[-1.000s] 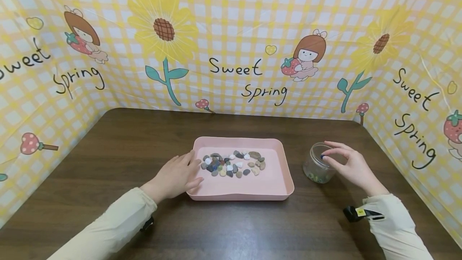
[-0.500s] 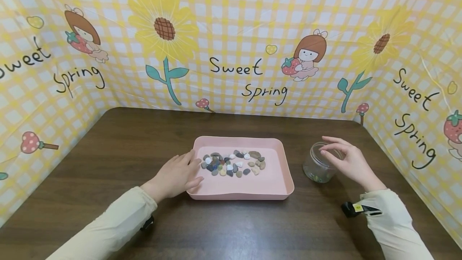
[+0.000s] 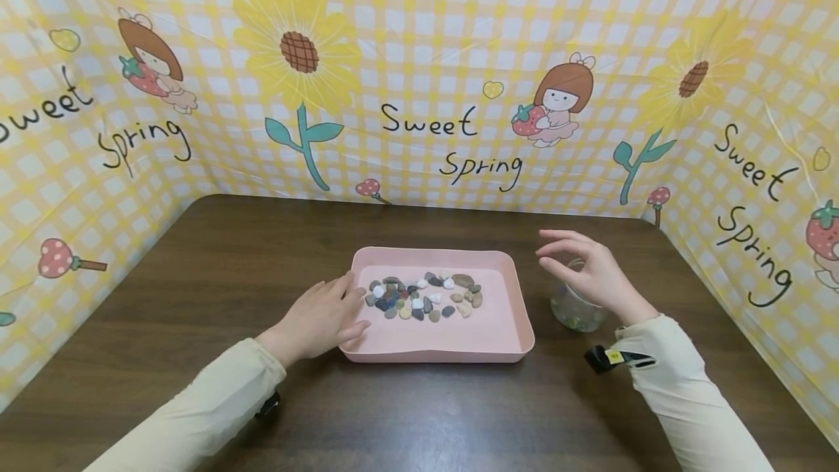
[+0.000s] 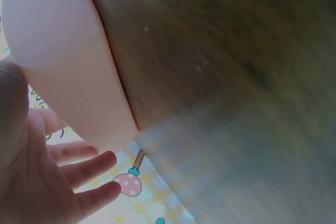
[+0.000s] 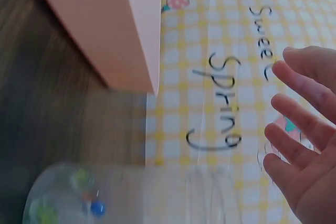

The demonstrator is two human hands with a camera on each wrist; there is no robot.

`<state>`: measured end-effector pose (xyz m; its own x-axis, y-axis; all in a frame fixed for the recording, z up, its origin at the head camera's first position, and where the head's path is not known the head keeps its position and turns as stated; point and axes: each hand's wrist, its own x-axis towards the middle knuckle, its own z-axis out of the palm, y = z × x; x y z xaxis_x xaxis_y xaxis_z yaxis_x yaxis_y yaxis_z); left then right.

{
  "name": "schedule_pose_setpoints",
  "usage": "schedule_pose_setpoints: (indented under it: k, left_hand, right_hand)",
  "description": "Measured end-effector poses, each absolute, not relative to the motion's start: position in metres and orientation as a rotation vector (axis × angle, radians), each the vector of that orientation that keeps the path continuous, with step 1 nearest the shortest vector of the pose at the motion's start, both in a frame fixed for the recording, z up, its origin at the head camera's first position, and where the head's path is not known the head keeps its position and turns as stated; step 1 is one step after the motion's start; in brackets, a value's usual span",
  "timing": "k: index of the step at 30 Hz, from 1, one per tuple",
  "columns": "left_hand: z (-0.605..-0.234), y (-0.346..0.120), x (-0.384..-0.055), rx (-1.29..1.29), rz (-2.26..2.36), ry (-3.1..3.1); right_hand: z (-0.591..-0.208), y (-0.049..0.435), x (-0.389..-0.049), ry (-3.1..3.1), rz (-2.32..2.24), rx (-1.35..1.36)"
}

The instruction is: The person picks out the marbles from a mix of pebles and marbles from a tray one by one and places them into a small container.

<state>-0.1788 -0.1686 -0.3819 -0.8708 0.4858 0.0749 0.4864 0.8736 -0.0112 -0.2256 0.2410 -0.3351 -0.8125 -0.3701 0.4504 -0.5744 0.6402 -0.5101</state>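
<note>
My left hand (image 3: 320, 317) rests at the left rim of a pink tray (image 3: 459, 344), its thumb and fingers spread along the edge. Pebbles (image 3: 427, 304) in grey, white and tan lie inside, with some glassy coloured pieces among them toward the left. My right hand (image 3: 593, 272) hangs above a clear jar (image 3: 577, 315), fingers extended and nothing between them. The hand covers much of the jar's mouth in the head view. In the right wrist view, a blue bead (image 5: 97, 208) and some green-patterned pieces (image 5: 44, 211) show through the jar wall.
A dark wooden table (image 3: 262, 239) carries the tray and jar, with the jar standing to the tray's right. Yellow checked cloth (image 3: 419, 57) printed with flowers and lettering encloses the back and both sides.
The small dark-blue piece pinched in my right hand a second ago is gone from the fingers. That hand has opened and moved left, toward the tray. My left hand stays put.
</note>
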Motion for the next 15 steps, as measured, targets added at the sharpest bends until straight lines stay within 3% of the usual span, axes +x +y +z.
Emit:
schedule_pose_setpoints:
  k: [15]
  left_hand:
    - [-0.379,-0.167,-0.178,-0.768,-0.021,-2.985]
  right_hand:
    - [-0.326,0.179,-0.237,-2.604,1.114,0.955]
